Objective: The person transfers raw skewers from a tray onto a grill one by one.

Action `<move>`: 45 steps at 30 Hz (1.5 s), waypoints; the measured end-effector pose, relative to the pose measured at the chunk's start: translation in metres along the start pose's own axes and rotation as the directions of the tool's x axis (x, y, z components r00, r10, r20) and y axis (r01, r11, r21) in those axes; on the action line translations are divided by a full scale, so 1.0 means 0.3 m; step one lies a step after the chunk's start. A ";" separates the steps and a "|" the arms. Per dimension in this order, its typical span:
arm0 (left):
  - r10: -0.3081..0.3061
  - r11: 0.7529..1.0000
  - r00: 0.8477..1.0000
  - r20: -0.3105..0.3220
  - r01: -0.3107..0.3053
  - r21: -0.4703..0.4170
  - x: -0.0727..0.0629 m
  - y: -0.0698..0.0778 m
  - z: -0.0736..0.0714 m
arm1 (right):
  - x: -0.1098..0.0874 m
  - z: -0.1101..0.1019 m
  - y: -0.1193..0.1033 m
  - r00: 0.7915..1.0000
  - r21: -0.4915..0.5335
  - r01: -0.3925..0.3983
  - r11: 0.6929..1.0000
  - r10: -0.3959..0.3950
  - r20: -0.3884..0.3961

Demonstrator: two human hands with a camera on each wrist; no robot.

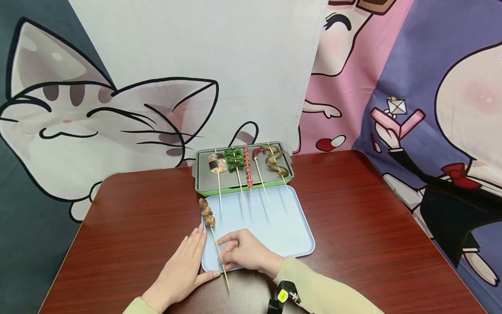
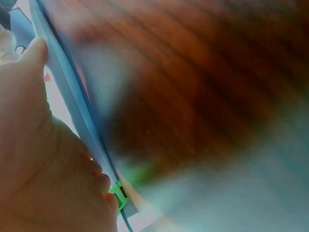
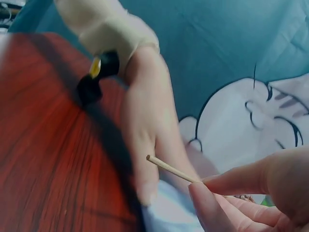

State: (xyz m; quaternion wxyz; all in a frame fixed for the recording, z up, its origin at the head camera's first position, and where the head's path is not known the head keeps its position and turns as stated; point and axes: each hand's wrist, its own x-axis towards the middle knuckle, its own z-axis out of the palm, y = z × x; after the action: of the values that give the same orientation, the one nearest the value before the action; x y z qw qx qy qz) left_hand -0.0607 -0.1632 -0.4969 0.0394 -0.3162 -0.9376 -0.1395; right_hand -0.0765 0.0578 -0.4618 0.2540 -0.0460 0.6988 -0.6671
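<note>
My right hand [image 1: 248, 250] pinches the wooden stick of a skewer [image 1: 208, 213] threaded with brown meat-like chunks, between thumb and fingers. The skewer slants over the left side of a light blue tray [image 1: 270, 235], its bare end reaching past the tray's near edge. In the right wrist view the stick [image 3: 174, 170] juts out beyond the pinching fingertips. My left hand [image 1: 182, 268] lies with fingers straight along the tray's left edge, thumb toward the near corner. The left wrist view shows that hand [image 2: 43, 145] against the tray rim [image 2: 72, 92].
Behind the tray stands a green-sided grill [image 1: 201, 174] with a grey top. Several skewers lie across it, among them a green one [image 1: 234, 159], a thin pink one [image 1: 248, 168] and a shrimp-like one [image 1: 276, 163]. A brown wooden table [image 1: 364, 235] carries everything; printed cloth hangs behind.
</note>
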 end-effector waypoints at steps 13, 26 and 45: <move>0.011 1.000 0.999 -0.033 -0.011 -0.003 0.005 -0.004 0.000 | 0.116 -0.031 -0.279 0.984 -0.133 0.162 0.978 -0.170 -0.049; -0.015 1.000 1.000 0.012 0.016 -0.014 0.008 0.000 -0.002 | 0.361 -0.077 -0.325 0.979 -0.211 -0.026 0.977 -0.019 -0.205; -0.025 0.999 1.000 0.005 0.025 -0.024 0.007 0.002 -0.001 | 0.315 -0.114 -0.336 0.969 -0.242 0.059 0.968 -0.114 -0.221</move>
State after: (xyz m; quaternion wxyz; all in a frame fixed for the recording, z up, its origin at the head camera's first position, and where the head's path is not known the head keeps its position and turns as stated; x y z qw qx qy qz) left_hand -0.0619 -0.1616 -0.4960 0.0315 -0.3054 -0.9397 -0.1503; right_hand -0.2003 0.0402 -0.3939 0.1336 -0.0277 0.7947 -0.5915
